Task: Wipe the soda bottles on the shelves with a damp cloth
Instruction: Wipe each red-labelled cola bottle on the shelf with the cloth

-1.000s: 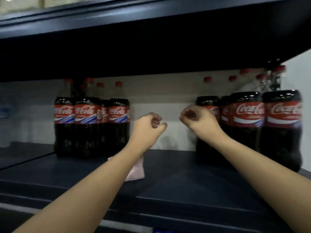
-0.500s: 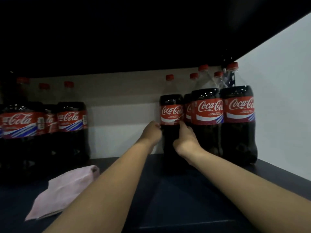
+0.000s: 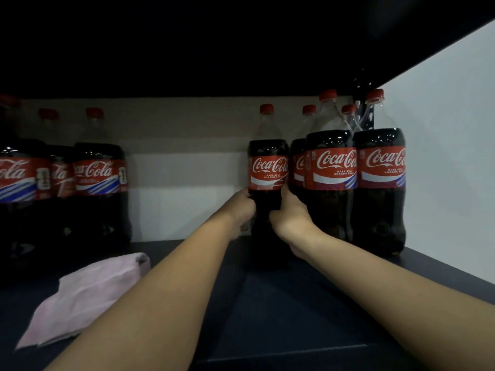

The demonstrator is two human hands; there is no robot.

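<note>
A cola bottle [image 3: 267, 167] with a red label and red cap stands upright on the dark shelf [image 3: 294, 317], left of a cluster of like bottles [image 3: 356, 170]. My left hand [image 3: 239, 210] grips its left side just under the label, and my right hand [image 3: 288, 215] grips its right side. A pink cloth [image 3: 80, 298] lies crumpled on the shelf at the lower left, touched by neither hand. Another group of cola bottles [image 3: 96, 178] stands at the far left.
A white side wall [image 3: 442, 156] closes the shelf on the right, close behind the right-hand bottles. The dark underside of the upper shelf [image 3: 214, 44] hangs low over the caps. A pale back panel [image 3: 187, 170] shows between the two bottle groups.
Both hands reached from mid-air over the shelf to the leftmost bottle of the right group and now grip its sides. The view shifted right and closer.
</note>
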